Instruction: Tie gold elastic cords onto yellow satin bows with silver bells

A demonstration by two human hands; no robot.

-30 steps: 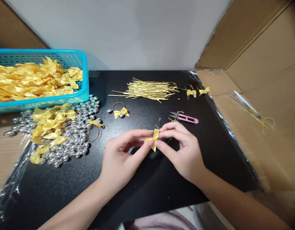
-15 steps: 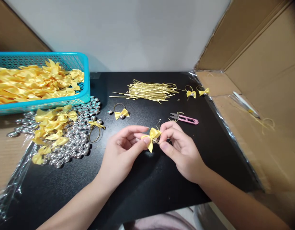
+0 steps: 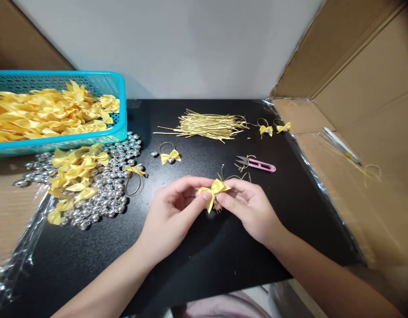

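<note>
Yellow ribbon bow is sitting between both hands, off the near middle of the black desk; fingers of the left hand are grasping its left side, thumb pressing on the front face; fingers of the right hand are pinching its right side close to the centre, thumb in front, index finger behind; remaining fingertips are hiding behind the ribbon, can't tell what they're touching.

Handling, my read: bow should be weighing next to nothing; ribbon is looking soft and limp, likely slippery given the shine; not breakable, but loops are probably creasing or flattening under a hard squeeze; best hold is the gathered centre, thumb against index finger, leaving loops and tips free; thin gold strands are poking out just below the centre, probably bending easily, so worth keeping clear of the pinch.

Looks: bright yellow, satin sheen, paler highlights along the folds; bow is tilting, one wide loop flaring up and right to a point, a narrow tip pointing left by the left thumb, a pointed tail hanging down; something dark is showing at the centre, too small and covered to identify.
</note>
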